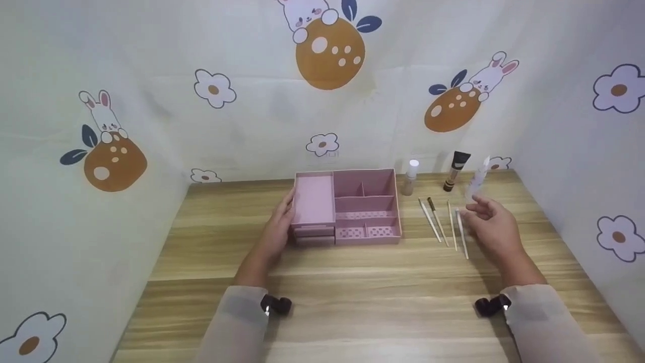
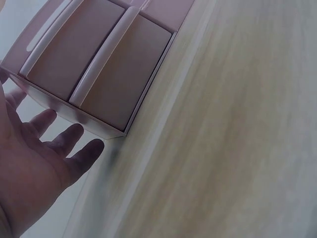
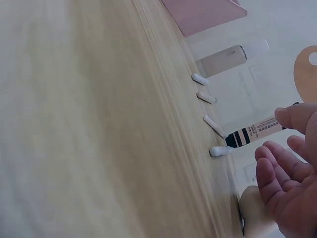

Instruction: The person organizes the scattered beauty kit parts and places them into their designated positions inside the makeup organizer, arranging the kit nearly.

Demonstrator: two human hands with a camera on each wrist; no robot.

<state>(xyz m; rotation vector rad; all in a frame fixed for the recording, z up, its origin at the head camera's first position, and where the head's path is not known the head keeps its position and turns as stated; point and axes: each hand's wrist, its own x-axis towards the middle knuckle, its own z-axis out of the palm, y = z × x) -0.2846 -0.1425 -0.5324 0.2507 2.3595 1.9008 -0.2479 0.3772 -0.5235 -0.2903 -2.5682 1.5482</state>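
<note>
A pink desk organizer (image 1: 313, 199) stands on the table, with open compartments on its right and two drawers at its front left. My left hand (image 1: 274, 232) is against its left side, fingers spread and fairly straight in the left wrist view. On the right, my right hand (image 1: 496, 227) hovers by several thin sticks, nearest a white stick (image 1: 462, 234). Its fingers are loosely bent, with nothing visible between them. Just beyond the fingertips stands a white pointed-tip bottle (image 1: 479, 176), and left of that a black-capped tube (image 1: 453, 174).
A small white-capped bottle (image 1: 410, 179) stands close to the organizer's right side. Other thin sticks, including a dark-tipped stick (image 1: 437, 219), lie side by side on the wooden table (image 1: 378, 302). Patterned cloth (image 1: 262, 116) encloses the back and sides.
</note>
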